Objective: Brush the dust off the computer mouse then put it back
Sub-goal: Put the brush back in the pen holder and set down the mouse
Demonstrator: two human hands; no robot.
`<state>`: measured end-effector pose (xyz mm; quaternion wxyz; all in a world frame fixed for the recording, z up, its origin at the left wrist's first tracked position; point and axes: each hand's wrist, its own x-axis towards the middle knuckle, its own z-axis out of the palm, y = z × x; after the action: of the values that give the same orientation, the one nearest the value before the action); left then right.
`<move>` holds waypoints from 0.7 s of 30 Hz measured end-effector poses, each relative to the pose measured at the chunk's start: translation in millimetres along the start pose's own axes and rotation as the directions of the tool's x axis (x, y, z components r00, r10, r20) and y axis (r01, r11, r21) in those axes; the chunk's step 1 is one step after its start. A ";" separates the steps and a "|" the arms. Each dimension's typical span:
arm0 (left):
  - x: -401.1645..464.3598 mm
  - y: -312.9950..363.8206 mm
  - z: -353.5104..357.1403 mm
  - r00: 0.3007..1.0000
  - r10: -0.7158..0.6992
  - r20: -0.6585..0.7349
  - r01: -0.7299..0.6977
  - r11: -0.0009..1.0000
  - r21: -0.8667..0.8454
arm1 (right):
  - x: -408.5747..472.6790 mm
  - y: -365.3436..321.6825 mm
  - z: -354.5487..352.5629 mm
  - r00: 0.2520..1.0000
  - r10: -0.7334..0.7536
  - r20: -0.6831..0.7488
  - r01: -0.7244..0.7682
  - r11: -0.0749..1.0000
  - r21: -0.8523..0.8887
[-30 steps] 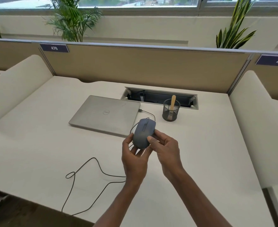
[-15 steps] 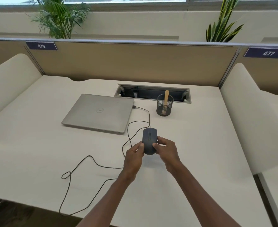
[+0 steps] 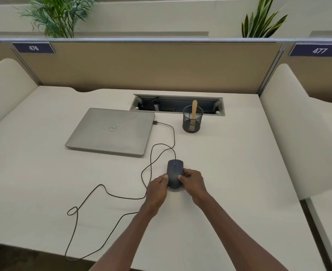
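Dark computer mouse [image 3: 174,174] sits on the white tabletop [image 3: 229,173], centre frame; left hand [image 3: 158,187] pinches its left flank, right hand [image 3: 193,182] grips its right flank; its cable [image 3: 122,196] loops left, up to the closed laptop [image 3: 112,131].

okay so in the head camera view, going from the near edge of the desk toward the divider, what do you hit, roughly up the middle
Left hand and right hand holding the mouse → laptop → mesh cup with a wooden stick → cable tray → divider.
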<state>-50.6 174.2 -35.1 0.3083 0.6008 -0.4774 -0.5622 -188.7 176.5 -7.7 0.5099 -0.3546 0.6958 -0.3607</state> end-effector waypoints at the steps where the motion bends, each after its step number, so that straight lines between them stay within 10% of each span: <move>1: 0.5 -0.5 -0.1 1.000 -0.002 -0.002 0.002 1.000 0.004 | 2.1 2.8 0.4 1.000 0.000 -0.004 0.000 1.000 -0.009; 21: 0.7 -2.3 -5.4 0.998 -0.056 0.036 0.052 0.994 0.097 | 10.2 16.6 0.0 1.000 -0.002 -0.011 0.000 0.974 -0.227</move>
<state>-44.9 173.5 -36.5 0.2543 0.6167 -0.4934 -0.5581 -193.1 175.8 -26.7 0.4620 -0.4090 0.7351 -0.2810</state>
